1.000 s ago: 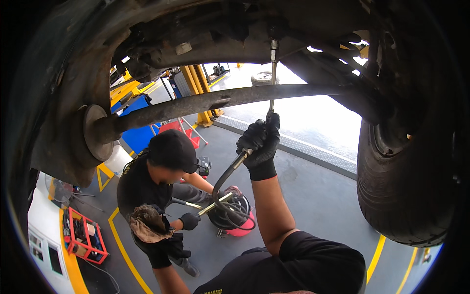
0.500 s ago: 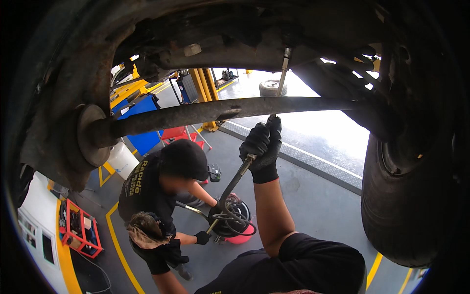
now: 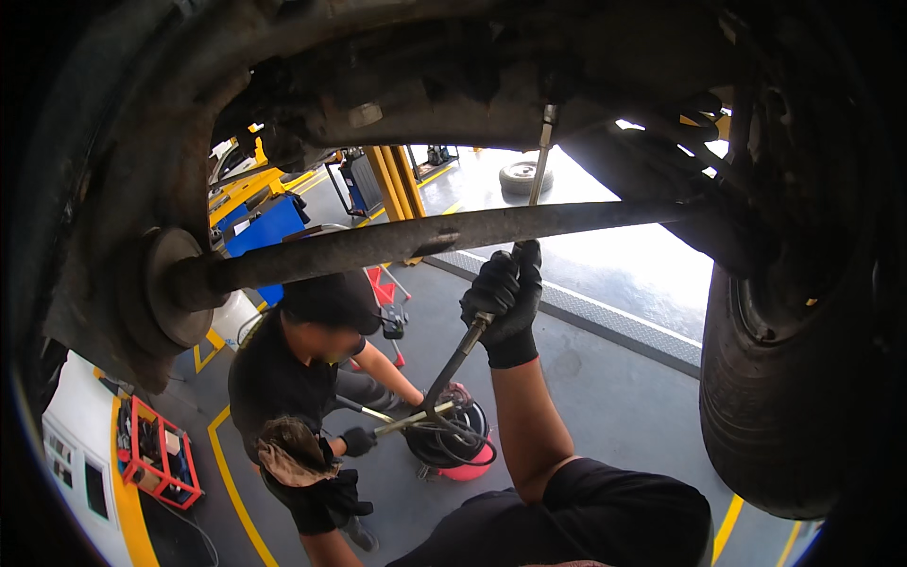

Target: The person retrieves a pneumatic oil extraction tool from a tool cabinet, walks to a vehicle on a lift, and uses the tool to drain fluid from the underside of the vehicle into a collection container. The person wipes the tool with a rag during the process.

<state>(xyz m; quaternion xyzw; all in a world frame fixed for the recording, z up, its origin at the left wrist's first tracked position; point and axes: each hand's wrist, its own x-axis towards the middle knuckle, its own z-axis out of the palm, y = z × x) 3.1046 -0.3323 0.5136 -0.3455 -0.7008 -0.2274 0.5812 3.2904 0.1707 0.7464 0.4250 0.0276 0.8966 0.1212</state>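
Note:
My right hand (image 3: pixel 504 300), in a black glove, is closed around the metal end piece of a dark hose (image 3: pixel 444 378). A slim metal nozzle tube (image 3: pixel 541 161) rises from the grip, passes behind a long shaft and reaches the dark underside of a vehicle (image 3: pixel 453 118). Shadow hides exactly what its tip meets. The hose runs down to a round black drum with a red base (image 3: pixel 467 471). A co-worker in black bends over that drum, one gloved hand (image 3: pixel 359 441) on a pale metal bar (image 3: pixel 402 421). My left hand is out of view.
The long metal shaft (image 3: pixel 378 248) crosses just above my hand. A tyre (image 3: pixel 756 406) hangs at the right. A red tool cart (image 3: pixel 161 454) stands low at left, yellow posts (image 3: pixel 392 189) behind. A loose wheel (image 3: pixel 524 178) lies on the bright floor beyond.
The co-worker's gloved hand has moved up and left with the bar, and their head has shifted left. My right hand keeps its grip; the whole view has tipped slightly.

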